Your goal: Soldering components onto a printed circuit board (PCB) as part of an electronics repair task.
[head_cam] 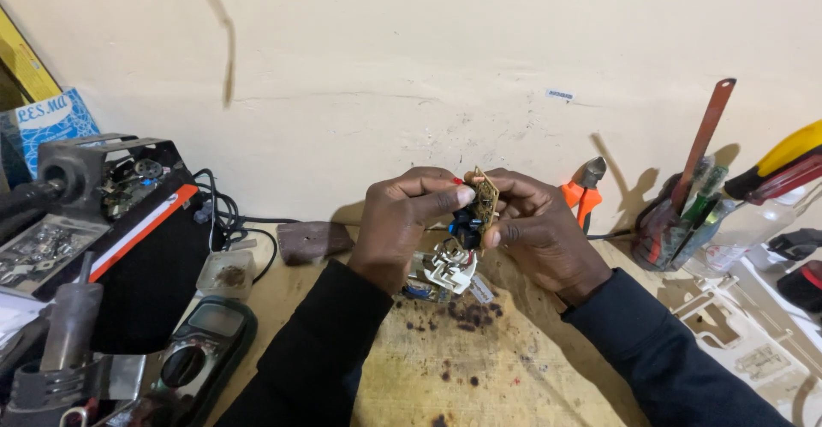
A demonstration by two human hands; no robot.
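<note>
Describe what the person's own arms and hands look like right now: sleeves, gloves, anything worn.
Both hands are bare: no gloves, and no rings or watch that I can make out. The left hand comes out of a long black sleeve that ends at the wrist. The right hand comes out of a long dark navy sleeve, likewise to the wrist. Both sleeves are plain, with no visible markings.

Two dark-sleeved arms meet at centre; the left hand (402, 226) and right hand (539, 230) face each other, fingertips pinched together in a shared grip.
</note>
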